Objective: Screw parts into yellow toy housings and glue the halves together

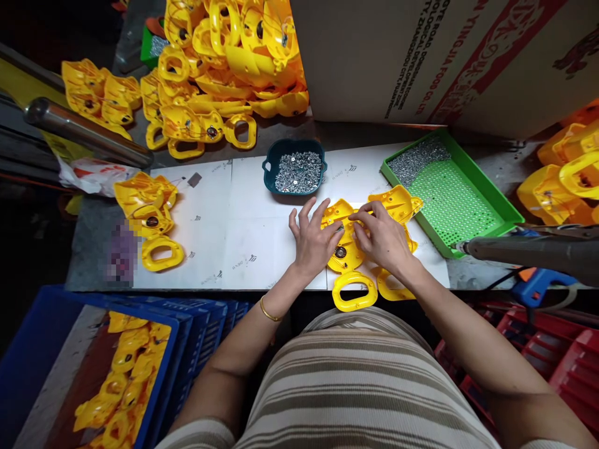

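A yellow plastic shell half, with a round dark speaker in it and an oval handle loop below, lies on the white sheet in front of me. My left hand rests at its left side, fingers apart and the thumb reaching over the shell. From the right, my right hand bends over the same shell with fingertips drawn together; whatever is between them is too small to make out. Another yellow shell lies partly under my right hand and forearm.
Beyond my hands stands a dark teal bowl of small metal parts. A green tray holding screws sits right. More yellow shells lie left and are piled behind. A large carton stands at the back; a blue crate is below left.
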Action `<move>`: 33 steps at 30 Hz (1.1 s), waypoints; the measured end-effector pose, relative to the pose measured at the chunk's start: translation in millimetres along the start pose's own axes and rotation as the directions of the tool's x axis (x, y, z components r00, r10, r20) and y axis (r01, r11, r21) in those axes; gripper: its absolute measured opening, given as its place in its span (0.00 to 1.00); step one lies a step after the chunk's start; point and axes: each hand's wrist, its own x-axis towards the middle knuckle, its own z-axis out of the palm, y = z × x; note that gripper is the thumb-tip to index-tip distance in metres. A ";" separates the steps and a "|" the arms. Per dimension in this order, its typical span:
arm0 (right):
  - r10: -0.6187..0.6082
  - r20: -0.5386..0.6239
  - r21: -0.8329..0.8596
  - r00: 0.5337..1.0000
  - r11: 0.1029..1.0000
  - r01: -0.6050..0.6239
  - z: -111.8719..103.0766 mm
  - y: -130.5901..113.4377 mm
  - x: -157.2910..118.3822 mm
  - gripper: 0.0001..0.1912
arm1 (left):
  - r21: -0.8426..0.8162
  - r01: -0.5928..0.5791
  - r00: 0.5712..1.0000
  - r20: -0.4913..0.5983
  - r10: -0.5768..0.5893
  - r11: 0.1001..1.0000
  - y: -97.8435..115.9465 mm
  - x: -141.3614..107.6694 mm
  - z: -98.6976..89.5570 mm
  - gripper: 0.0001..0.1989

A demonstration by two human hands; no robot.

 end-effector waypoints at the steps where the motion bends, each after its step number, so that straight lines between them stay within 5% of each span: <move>1: -0.011 0.001 -0.035 1.000 0.999 0.011 -0.9 -0.3 -1.3 0.17 | 0.004 0.004 1.000 0.019 -0.004 1.000 -0.4 1.0 -0.4 0.07; 21: -0.012 0.125 -0.217 0.992 0.975 0.039 -5.8 -8.1 1.2 0.19 | 0.030 0.049 0.990 0.135 -0.052 0.998 2.4 15.5 -1.2 0.07; 33: -0.062 0.136 -0.183 0.989 0.979 0.087 -1.4 -5.1 3.6 0.18 | 0.012 0.070 0.990 0.120 -0.071 0.997 -1.3 12.8 5.0 0.07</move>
